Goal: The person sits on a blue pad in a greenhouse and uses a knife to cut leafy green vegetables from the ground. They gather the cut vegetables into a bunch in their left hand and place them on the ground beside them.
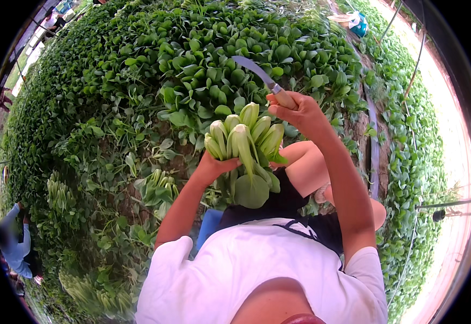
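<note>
My left hand (216, 166) grips a bunch of bok choy (245, 139) above my lap. The pale cut stem ends point up and away from me, and the green leaves hang down towards my body. In my right hand (300, 113) is the wooden handle of a curved harvesting knife (259, 73). Its blade points up and to the left, apart from the bunch, over the standing plants. Beyond the knife grows a dense bed of bok choy (219, 60). Part of my left hand's fingers is hidden behind the stems.
Cut bok choy lies in piles to my left, one close by (160, 186) and others farther off (59, 190). A blue seat (208, 227) shows beneath me. A pale hose or strip (373, 141) runs along the right. Another person (16, 243) crouches at far left.
</note>
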### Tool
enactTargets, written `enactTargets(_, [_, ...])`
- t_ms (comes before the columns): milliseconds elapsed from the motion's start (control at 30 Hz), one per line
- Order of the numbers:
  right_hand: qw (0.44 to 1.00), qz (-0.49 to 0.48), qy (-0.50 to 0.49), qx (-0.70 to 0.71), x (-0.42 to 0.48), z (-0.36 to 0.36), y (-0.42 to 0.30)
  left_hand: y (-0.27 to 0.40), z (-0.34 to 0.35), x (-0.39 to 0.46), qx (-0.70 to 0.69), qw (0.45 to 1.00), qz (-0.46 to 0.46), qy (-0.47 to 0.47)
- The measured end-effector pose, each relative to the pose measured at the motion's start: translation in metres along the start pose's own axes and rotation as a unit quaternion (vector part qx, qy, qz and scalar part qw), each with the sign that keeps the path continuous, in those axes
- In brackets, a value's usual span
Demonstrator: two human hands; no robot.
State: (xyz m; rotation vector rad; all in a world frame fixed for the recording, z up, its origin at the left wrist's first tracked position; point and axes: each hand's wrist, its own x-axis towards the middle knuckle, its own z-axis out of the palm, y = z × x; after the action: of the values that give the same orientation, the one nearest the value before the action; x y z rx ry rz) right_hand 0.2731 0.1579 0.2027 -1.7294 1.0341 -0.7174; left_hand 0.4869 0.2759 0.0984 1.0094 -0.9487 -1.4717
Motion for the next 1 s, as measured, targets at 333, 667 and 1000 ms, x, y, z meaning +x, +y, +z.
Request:
enactTargets(333, [0.994, -0.031, 0.088, 0.049, 0.021, 0.014, -0.016, -0.036, -0.020, -0.011, -0.024, 0.999, -0.045, -0.005])
enactTargets(667, [0.981, 0.105, 0.163, 0.024, -0.035, -0.049, 0.075, -0.063, -0.153, -0.109, 0.113, 0.950, -0.083, 0.281])
enactTargets(1000, [0.917, 0.184, 0.347, 0.067, -0.141, -0.175, 0.142, -0.185, -0.259, -0.130, 0.564, 0.655, -0.402, 0.304])
